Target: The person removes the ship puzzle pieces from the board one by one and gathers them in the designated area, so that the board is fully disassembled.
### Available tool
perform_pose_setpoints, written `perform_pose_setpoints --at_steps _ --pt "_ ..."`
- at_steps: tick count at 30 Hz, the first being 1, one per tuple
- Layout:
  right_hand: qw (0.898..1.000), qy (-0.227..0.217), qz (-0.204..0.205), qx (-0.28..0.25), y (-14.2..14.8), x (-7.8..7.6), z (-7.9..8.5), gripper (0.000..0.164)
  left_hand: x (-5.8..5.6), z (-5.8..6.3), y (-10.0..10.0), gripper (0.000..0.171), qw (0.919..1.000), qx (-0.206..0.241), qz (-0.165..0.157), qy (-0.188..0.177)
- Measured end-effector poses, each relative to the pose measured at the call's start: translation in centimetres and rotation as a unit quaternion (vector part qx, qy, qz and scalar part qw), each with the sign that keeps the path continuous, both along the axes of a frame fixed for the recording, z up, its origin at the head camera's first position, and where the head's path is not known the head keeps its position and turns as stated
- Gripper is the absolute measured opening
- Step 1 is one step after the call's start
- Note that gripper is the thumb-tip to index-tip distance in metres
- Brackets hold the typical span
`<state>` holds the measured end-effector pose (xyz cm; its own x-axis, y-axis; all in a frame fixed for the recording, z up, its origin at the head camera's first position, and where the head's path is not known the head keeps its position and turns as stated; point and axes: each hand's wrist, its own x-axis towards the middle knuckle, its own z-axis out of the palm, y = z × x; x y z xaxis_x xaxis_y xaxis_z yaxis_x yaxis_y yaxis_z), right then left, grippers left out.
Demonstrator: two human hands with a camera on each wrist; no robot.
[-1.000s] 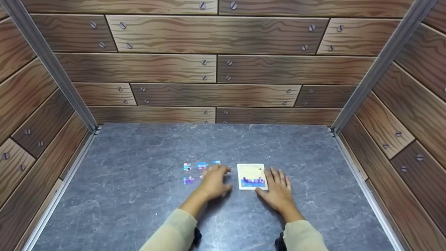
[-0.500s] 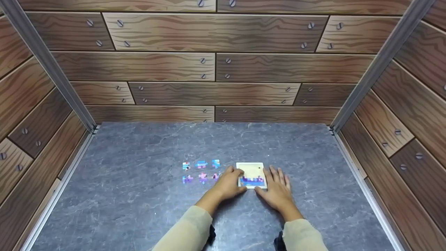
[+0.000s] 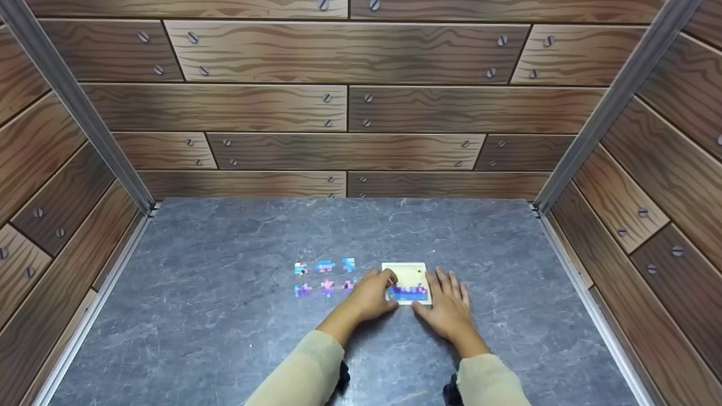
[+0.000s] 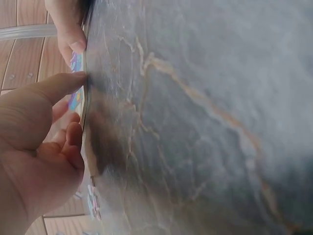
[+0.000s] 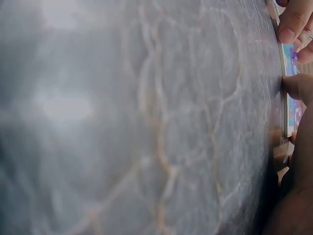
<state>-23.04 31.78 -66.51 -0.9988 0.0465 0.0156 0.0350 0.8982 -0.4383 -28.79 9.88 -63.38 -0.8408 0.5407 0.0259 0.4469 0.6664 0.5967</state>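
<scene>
A small jigsaw board (image 3: 407,273) with a pale frame lies on the table; blue and purple pieces fill its lower part. At its left side is my left hand (image 3: 369,294), index finger bent over the surface and thumb at the front edge. In the left wrist view the left thumb (image 4: 68,84) touches the board's edge and the other fingers curl behind it; whether they hold a piece is hidden. My right hand (image 3: 449,307) rests along the right edge, fingers straight and thumb at the near corner. The right wrist view catches the board's side (image 5: 287,115) and part of both hands.
Several loose jigsaw pieces (image 3: 325,266) lie in two rows to the left of the board. The grey marbled table (image 3: 225,327) is bounded by wood-patterned walls (image 3: 282,107) at the back and sides, with metal rails (image 3: 93,129) at the corners.
My left hand has moved right, from over the loose pieces to the board's left side, uncovering the pieces beneath it. It has barely moved over the last half second. The right hand stays put.
</scene>
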Motion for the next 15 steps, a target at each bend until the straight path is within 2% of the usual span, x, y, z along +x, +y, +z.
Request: perform_pose_setpoints --at_steps 4,8,15 --pt "1.0 0.003 -0.001 0.003 -0.1 0.0 0.1 0.088 -0.3 0.2 -0.2 0.045 0.9998 0.001 -0.02 0.0" --pt "1.0 -0.007 -0.002 0.012 -0.1 0.1 0.2 0.087 -0.7 0.3 -0.3 0.043 0.9991 0.009 -0.037 -0.019" --pt "1.0 -0.016 -0.002 0.015 -0.1 0.0 0.1 0.087 -1.1 0.4 -0.5 0.041 0.9978 0.026 -0.048 -0.038"
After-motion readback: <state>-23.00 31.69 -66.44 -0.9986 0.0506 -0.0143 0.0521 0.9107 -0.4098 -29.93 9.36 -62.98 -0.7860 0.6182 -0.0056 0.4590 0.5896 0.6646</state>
